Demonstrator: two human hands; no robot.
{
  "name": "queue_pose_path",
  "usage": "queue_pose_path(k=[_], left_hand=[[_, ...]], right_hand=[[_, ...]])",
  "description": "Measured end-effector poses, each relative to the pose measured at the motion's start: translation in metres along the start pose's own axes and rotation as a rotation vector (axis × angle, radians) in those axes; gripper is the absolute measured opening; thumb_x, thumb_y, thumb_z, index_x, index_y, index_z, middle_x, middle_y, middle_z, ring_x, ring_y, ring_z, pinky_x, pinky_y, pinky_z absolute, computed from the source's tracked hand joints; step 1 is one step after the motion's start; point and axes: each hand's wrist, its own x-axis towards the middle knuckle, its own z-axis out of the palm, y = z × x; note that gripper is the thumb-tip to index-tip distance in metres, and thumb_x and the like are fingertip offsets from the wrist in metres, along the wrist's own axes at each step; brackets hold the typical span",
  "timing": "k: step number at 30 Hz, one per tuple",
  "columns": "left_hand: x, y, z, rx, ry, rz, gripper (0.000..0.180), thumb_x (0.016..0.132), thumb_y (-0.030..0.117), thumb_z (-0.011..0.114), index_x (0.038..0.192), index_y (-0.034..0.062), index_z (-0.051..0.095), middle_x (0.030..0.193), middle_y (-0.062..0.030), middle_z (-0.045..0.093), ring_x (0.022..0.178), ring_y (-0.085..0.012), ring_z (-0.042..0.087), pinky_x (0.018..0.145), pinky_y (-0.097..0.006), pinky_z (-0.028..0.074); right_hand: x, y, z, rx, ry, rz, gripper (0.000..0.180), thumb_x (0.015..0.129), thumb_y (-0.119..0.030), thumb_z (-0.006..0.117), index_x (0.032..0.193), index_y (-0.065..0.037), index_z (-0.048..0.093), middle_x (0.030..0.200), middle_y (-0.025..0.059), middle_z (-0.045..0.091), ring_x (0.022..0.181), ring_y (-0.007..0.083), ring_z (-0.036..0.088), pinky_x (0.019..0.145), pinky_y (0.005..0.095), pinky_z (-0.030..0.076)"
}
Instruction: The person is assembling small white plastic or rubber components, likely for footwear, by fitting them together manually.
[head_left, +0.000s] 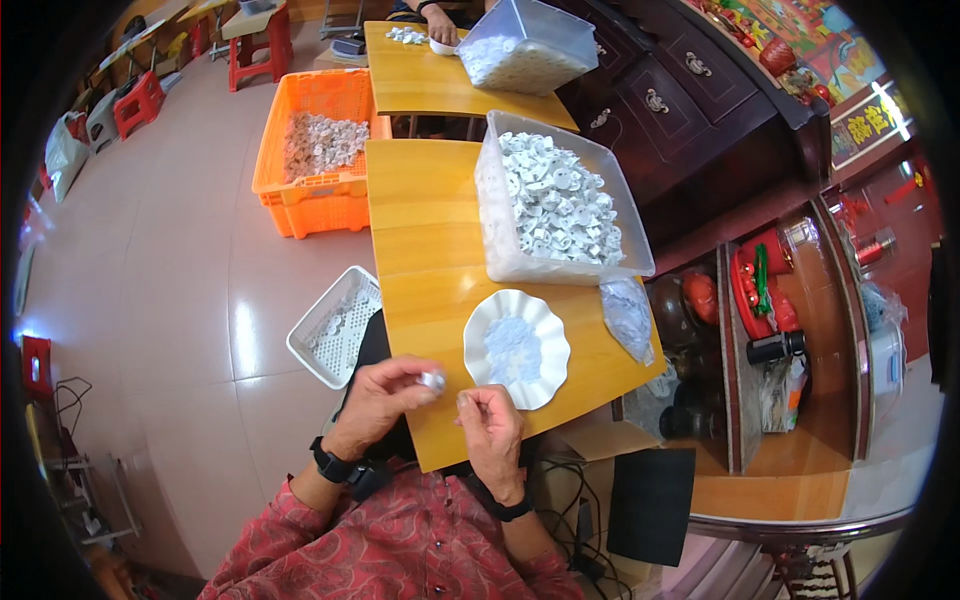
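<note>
My left hand (388,395) is closed in a pinch around a small white plastic part (432,380), held above the near edge of the wooden table (430,250). Just to its right, my right hand (491,430) has thumb and forefinger pressed together; whatever is between them is too small to make out. Beside that hand lies a white scalloped plate (556,352) with a spread of tiny pale-blue pieces (514,350). Beyond the plate stands a translucent plastic bin (492,215), heaped with white plastic parts (560,195).
A plastic bag (627,318) lies at the table's right edge. Left of the table are a white basket (303,342) and an orange crate (315,215), both with small parts. Another person's hand (440,25) works at the far table (420,80). Shelves (735,400) stand on the right.
</note>
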Motion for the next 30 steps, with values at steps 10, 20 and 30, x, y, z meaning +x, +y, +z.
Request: queue_pose_path(k=[10, 20, 30], left_hand=[[0.039, -0.1, -0.208, -0.405, 0.709, -0.058, 0.02, 0.092, 0.001, 0.058, 0.112, -0.0018, 0.057, 0.106, -0.0118, 0.062, 0.095, -0.0213, 0.062, 0.08, -0.03, 0.054], [0.057, -0.19, -0.301, -0.468, 0.898, -0.244, 0.019, 0.092, 0.003, 0.057, 0.108, -0.0036, 0.051, 0.096, -0.0122, 0.054, 0.082, -0.0239, 0.059, 0.076, -0.034, 0.057], [0.055, -0.15, -0.28, -0.442, 0.782, -0.245, 0.021, 0.09, 0.002, 0.058, 0.109, -0.0071, 0.052, 0.097, -0.0149, 0.055, 0.085, -0.026, 0.059, 0.083, -0.038, 0.055]], right_hand=[[-0.006, 0.045, -0.067, -0.561, 0.536, -0.055, 0.028, 0.09, -0.008, 0.063, 0.113, 0.005, 0.055, 0.105, 0.016, 0.053, 0.071, 0.0205, 0.059, 0.065, 0.0302, 0.049], [0.01, 0.07, -0.081, 0.164, 0.43, 0.335, 0.032, 0.091, -0.006, 0.062, 0.118, 0.009, 0.056, 0.083, 0.0086, 0.068, 0.066, 0.0108, 0.062, 0.056, 0.0236, 0.048], [0.04, 0.137, -0.159, -0.111, 0.723, 0.279, 0.028, 0.089, -0.003, 0.058, 0.114, 0.007, 0.064, 0.101, 0.0127, 0.07, 0.086, 0.0175, 0.064, 0.076, 0.0292, 0.05]])
